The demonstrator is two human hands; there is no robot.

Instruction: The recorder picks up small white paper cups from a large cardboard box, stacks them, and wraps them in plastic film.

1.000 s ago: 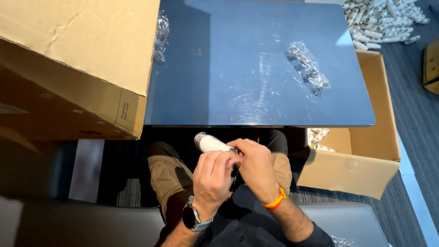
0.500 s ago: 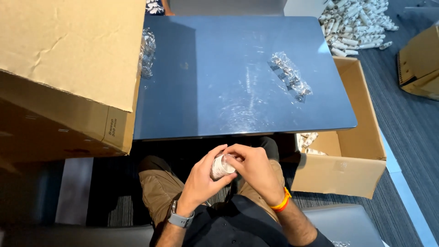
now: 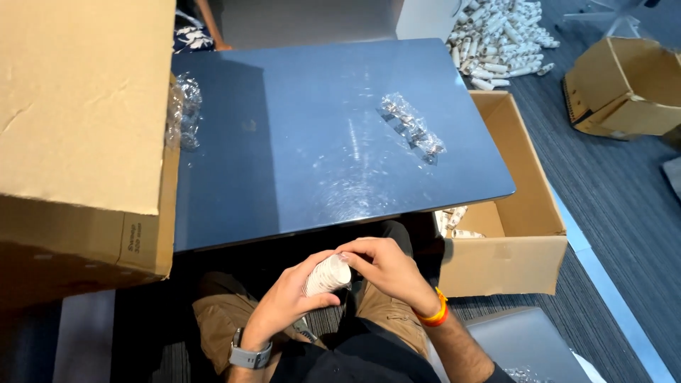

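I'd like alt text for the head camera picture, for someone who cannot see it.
Seen from above, a seated person's left hand and right hand hold a small white wrapped roll over their lap. Ahead lies a blue table with a clear plastic packet; cardboard boxes stand on the left and right, and a heap of white rolls lies on the floor.
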